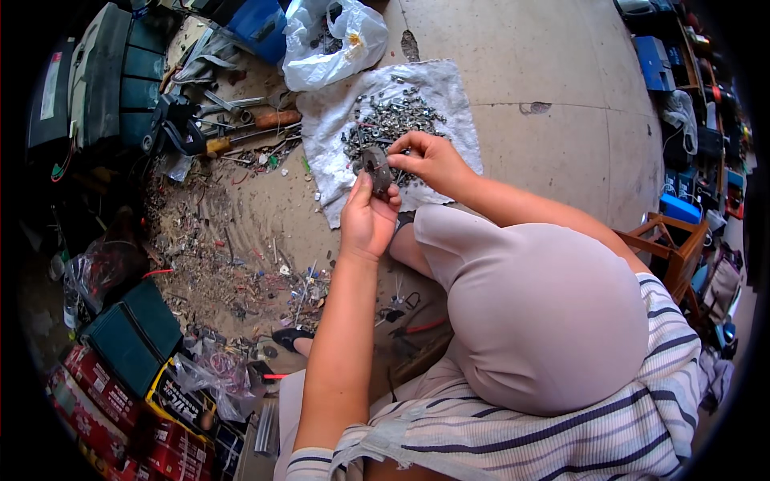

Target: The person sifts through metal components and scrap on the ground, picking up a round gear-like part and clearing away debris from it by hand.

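My left hand (370, 218) grips a dark, blocky part with an opening in its face (375, 163), holding it up between thumb and fingers. Just right of that part is my right hand (433, 160), thumb and fingertips pinched together against or very close to its edge. Whatever lies between those fingertips is too small to make out. Below both hands, a white cloth (457, 90) is spread on the floor. On it lies a heap of small metal hardware (405, 112), seemingly nuts and bolts, partly hidden by the hands and the dark part.
A white plastic bag (309, 68) stands beyond the cloth. Hand tools, including a wooden-handled one (277, 119), lie to its left. Small debris (233, 248) litters the floor at left. Boxes (178, 457) stack at lower left; a wooden stool (678, 252) stands at right.
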{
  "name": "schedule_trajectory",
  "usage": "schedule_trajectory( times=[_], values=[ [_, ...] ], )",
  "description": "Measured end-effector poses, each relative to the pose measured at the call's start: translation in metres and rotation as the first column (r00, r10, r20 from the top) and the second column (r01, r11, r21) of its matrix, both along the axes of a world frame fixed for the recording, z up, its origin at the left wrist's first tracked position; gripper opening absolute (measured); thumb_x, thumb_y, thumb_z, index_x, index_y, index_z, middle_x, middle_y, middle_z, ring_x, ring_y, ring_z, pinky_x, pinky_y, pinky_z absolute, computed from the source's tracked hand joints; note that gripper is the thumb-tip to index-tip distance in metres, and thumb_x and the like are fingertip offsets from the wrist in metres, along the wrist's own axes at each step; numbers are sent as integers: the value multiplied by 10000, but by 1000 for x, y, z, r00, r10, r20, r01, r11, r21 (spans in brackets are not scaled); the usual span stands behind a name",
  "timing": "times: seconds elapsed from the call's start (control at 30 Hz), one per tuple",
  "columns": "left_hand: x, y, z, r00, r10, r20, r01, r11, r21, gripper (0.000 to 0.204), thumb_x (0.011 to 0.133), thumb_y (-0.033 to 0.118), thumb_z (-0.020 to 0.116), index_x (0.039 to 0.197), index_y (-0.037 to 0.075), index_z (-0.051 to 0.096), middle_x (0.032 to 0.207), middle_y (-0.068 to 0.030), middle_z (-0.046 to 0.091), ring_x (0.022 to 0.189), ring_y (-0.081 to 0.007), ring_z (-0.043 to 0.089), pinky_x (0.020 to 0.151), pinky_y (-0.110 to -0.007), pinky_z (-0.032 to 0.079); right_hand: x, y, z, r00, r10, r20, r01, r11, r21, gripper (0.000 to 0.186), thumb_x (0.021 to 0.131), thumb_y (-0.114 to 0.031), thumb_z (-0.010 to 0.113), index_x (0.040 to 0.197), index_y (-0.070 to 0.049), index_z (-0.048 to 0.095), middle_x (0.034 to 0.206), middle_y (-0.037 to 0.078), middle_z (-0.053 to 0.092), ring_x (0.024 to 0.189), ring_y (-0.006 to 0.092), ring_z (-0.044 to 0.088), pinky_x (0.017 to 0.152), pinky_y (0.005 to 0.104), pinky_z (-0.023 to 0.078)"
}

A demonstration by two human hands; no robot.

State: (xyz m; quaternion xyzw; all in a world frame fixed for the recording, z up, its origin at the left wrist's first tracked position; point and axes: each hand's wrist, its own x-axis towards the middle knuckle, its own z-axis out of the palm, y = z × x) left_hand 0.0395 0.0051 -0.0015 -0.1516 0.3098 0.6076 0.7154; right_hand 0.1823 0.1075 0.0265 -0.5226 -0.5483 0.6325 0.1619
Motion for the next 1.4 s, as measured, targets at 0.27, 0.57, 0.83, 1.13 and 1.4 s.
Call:
schedule_trajectory(
  times=[0.27,0.57,0.83,1.13,1.4],
  values=[
    [3,-2,-3,991,-72,112,68,997,33,251,1041,239,397,1176,74,530,948,-39,591,734,-165,531,639,-298,425,-5,-1,-9,988,147,55,-149,988,43,142,813,-143,701,862,-12,677,725,47,655,644,97,566,605,272,479],
    [11,-11,3,979,14,-204,-35,994,-100,271,1029,250,439,1201,53,513,941,-63,617,756,-176,566,653,-295,469,0,-7,-7,925,296,237,-346,914,210,188,822,-176,685,847,4,637,727,143,656,651,224,625,608,340,494],
    [-28,-29,-18,964,197,-176,-221,967,-127,258,1011,254,486,1108,22,543,914,-86,604,757,-197,571,643,-313,467,12,12,-7,908,137,397,-243,942,230,233,821,-239,681,819,-11,635,710,163,659,650,298,647,617,389,501],
    [-29,-44,-14,960,193,-203,-231,955,-184,236,1003,247,518,1058,23,571,887,-73,621,770,-182,589,655,-296,486,36,38,-22,907,-402,-124,282,799,-531,484,984,-423,509,1206,7,516,1006,100,628,833,182,620,740,297,525],
    [-32,-53,-10,955,123,-270,-175,968,-178,213,949,178,611,1108,38,590,961,-66,663,845,-177,641,691,-283,539,30,34,-16,962,-270,38,271,934,-232,466,971,-412,531,1186,-4,597,1033,96,668,904,187,631,843,320,503]
  ],
)
